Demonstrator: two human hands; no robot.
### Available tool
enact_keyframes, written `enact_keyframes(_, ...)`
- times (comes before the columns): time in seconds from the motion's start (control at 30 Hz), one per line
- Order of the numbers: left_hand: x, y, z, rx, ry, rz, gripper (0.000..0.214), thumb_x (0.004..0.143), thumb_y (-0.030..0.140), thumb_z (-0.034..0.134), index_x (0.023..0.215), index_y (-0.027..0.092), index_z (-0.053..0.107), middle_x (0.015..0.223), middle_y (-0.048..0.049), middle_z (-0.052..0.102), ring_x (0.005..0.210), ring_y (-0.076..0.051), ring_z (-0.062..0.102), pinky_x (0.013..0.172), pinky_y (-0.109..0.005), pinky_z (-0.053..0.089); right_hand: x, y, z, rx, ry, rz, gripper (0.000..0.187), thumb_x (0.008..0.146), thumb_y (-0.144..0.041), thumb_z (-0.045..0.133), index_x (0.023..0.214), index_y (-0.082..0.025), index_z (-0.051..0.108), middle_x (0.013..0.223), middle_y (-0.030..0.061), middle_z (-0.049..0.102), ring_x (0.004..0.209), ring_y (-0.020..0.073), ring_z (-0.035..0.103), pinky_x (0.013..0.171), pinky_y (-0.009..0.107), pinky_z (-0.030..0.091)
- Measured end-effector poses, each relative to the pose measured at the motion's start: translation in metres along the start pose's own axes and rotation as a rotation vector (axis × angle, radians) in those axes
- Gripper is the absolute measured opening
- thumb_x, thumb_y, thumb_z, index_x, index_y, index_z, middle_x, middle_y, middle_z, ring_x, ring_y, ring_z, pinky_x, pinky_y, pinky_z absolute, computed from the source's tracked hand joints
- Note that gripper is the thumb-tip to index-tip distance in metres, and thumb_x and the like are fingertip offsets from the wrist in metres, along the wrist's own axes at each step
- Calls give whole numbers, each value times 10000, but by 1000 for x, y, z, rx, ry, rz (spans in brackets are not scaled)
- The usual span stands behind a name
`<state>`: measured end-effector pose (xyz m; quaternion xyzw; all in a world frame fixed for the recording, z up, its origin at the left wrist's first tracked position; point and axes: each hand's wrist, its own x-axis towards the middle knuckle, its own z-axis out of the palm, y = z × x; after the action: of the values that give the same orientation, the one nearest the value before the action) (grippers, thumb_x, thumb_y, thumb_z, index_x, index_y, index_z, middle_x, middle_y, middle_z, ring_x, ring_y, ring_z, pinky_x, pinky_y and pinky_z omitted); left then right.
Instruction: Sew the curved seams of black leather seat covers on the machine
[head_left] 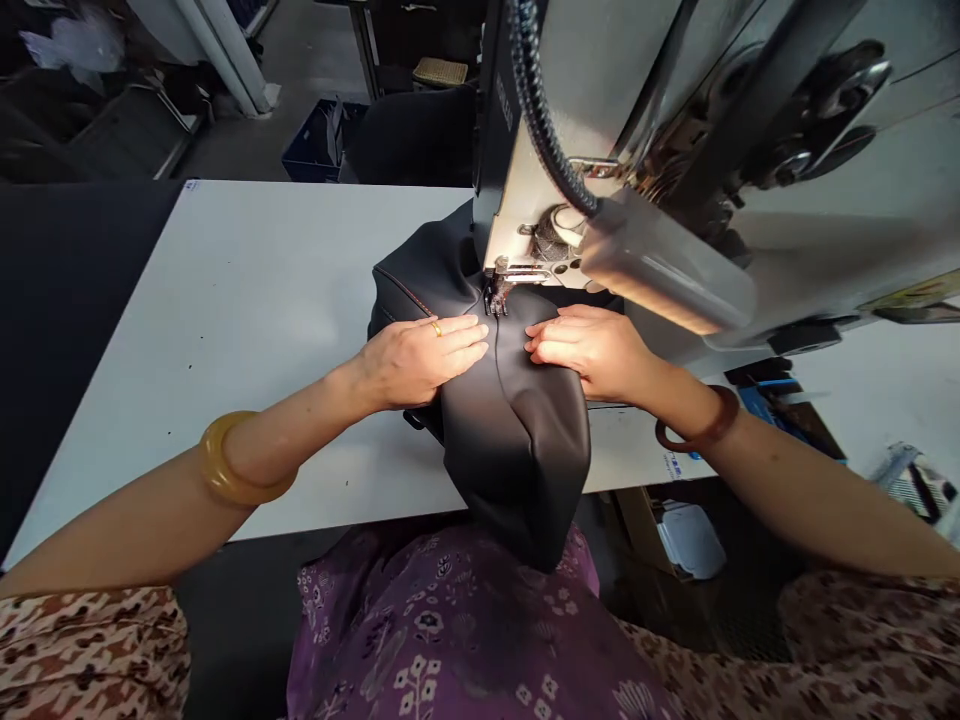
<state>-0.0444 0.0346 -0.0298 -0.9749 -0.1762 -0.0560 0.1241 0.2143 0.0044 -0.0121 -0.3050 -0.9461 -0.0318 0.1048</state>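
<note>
Left hand, right hand flat on black upholstery, fingers open, gripping nothing; presser foot close: fingertip-pricking risk; uneven pressure: wandering seam.

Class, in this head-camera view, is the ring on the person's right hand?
No, the gold ring sits on a finger of the left hand, and the right hand shows none.

Left hand and right hand are pressing down palms-first, fingers pointing at each other and stopping just apart, while both forearms are angling inward from the sides, wrists bending gently, working as a matched 2!
</note>
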Motion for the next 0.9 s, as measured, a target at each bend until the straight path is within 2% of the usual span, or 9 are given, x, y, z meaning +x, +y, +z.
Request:
enact_keyframes(0.1,-2,-5,7,-51,80,-10,413,837,142,437,1226,148,576,1308,-55,559,1274,-182,457,1006,-268,460,4,6,0,11,62,-44,246,874,-235,434,714,-190,614,816,41,687,800,170,628,747,327,472)
enact_keyframes(0.23,-1,-10,16,-126,183,-24,396,858,129,409,1215,129,580,1301,-59,565,1276,-171,452,1038,-274,438,9,16,0,83,47,22,266,877,-270,432,677,-195,589,817,59,683,803,192,631,718,339,492)
enact_keyframes(0.37,3,-21,24,-248,247,-83,394,882,157,388,1238,137,555,1306,-52,562,1281,-153,445,1076,-293,404,14,23,5,142,24,180,184,848,-282,447,791,-202,603,923,76,681,902,220,631,754,350,504)
enact_keyframes(0.5,-2,-21,28,-345,278,-125,421,895,219,392,1296,143,494,1348,-65,524,1306,-166,415,1101,-331,375,4,16,12,126,157,368,247,817,-272,457,991,-171,600,1044,106,664,1004,254,609,829,387,492)
enact_keyframes(0.57,-9,-9,32,-372,297,-238,501,888,239,394,1378,137,381,1414,-96,443,1342,-189,362,1115,-379,345,-11,7,14,119,211,513,337,786,-328,513,1073,-162,571,1097,120,642,1020,267,597,805,388,495)
enact_keyframes(0.63,-17,9,40,-376,276,-400,644,865,271,422,1452,120,204,1482,-149,314,1385,-253,269,1112,-483,305,-27,-4,16,169,137,660,452,743,-423,582,1115,-171,535,1104,111,637,966,258,613,722,357,500)
enact_keyframes(0.7,-22,29,51,-337,221,-544,742,858,284,429,1476,119,53,1510,-192,213,1406,-317,177,1081,-582,278,-38,-16,22,230,-44,777,540,698,-528,622,1099,-182,515,1030,85,659,857,239,638,619,311,471)
enact_keyframes(0.77,-23,41,64,-269,194,-639,727,885,259,379,1478,146,-28,1517,-197,177,1412,-328,125,1065,-615,264,-37,-26,31,215,-208,853,543,690,-600,606,1016,-173,522,882,69,675,741,229,638,545,280,403)
enact_keyframes(0.9,-28,29,83,-160,216,-707,592,944,209,229,1481,208,-22,1518,-162,191,1415,-274,152,1069,-557,311,-17,-39,45,213,-346,850,416,819,-560,472,655,-178,492,658,75,628,642,202,598,522,276,301)
